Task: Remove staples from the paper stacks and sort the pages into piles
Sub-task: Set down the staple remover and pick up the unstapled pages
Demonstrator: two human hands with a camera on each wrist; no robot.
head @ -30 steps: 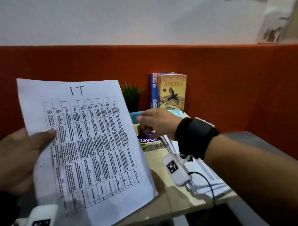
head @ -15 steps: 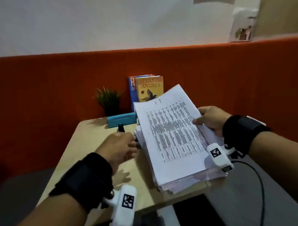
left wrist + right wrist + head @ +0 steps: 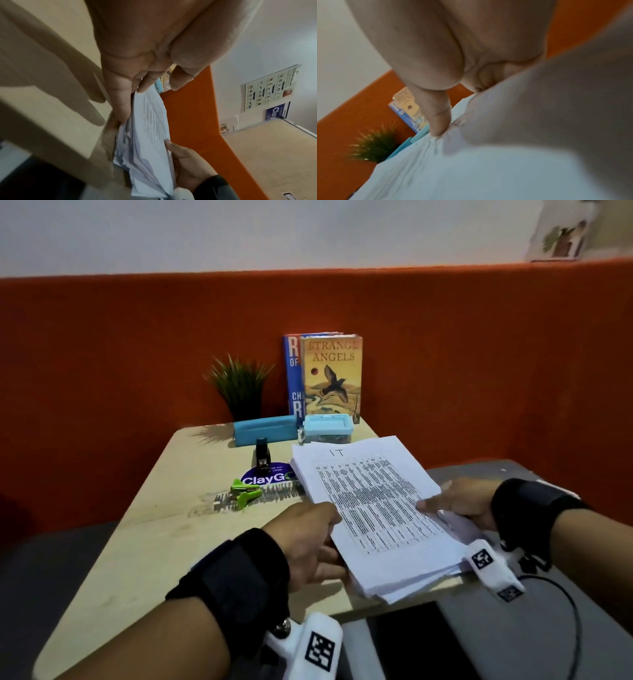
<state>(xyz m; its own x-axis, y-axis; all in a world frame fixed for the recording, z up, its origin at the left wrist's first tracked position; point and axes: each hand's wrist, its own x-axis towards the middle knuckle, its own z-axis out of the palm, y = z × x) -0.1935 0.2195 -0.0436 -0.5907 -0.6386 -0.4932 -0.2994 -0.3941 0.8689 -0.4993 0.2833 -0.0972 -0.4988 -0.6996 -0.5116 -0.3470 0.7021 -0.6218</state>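
A thick stack of white pages point(image 3: 376, 515) lies on the right half of the wooden table point(image 3: 164, 529), overhanging its front edge. The top page is marked "IT" over a printed grid. My left hand point(image 3: 318, 539) lies along the stack's left edge point(image 3: 147, 121), with its fingers point(image 3: 120, 102) fairly straight against the sheets and the thumb clear of the paper. My right hand point(image 3: 459, 501) grips the right edge, thumb point(image 3: 436, 119) on top and fingers hidden underneath. A green staple remover point(image 3: 245, 493) sits left of the stack, touched by neither hand.
A black stapler point(image 3: 263, 455), a blue round sticker point(image 3: 265, 478) and a strip of staples point(image 3: 274, 496) lie mid-table. At the back stand a blue pencil case point(image 3: 265, 429), a light blue box point(image 3: 328, 428), books point(image 3: 330, 378) and a small plant point(image 3: 239, 385) against the orange partition point(image 3: 479, 371).
The "IT" page, held up by my left hand a second ago, now lies on top of the stack. My left hand has moved to the stack's left edge and my right to its right edge.
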